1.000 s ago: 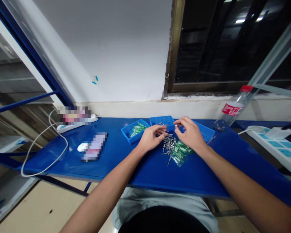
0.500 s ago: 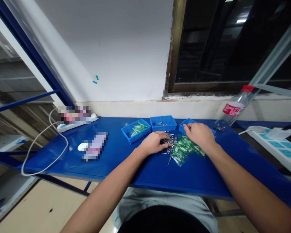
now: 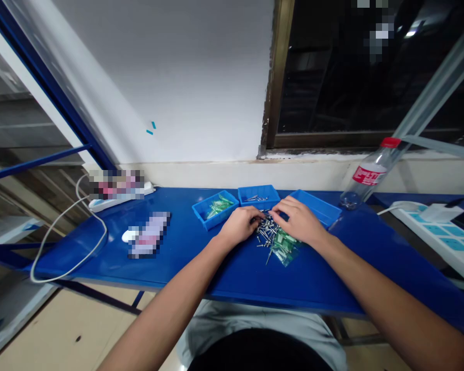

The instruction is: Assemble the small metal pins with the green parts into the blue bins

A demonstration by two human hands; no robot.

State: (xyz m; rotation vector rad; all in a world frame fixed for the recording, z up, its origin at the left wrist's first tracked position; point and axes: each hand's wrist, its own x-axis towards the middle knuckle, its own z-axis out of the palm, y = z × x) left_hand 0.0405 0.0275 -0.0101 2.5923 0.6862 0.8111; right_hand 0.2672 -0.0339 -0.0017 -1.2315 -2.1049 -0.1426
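A person's left hand (image 3: 238, 225) and right hand (image 3: 297, 220), fingers curled, work at slim silver metal pins (image 3: 268, 233) heaped on a glossy blue table (image 3: 232, 278); I cannot tell whether either grips any.

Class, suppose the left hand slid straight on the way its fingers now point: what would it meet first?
The left hand would probably meet the loose metal pieces first; they lie right in front of it, though depth is unclear and it may be touching some.
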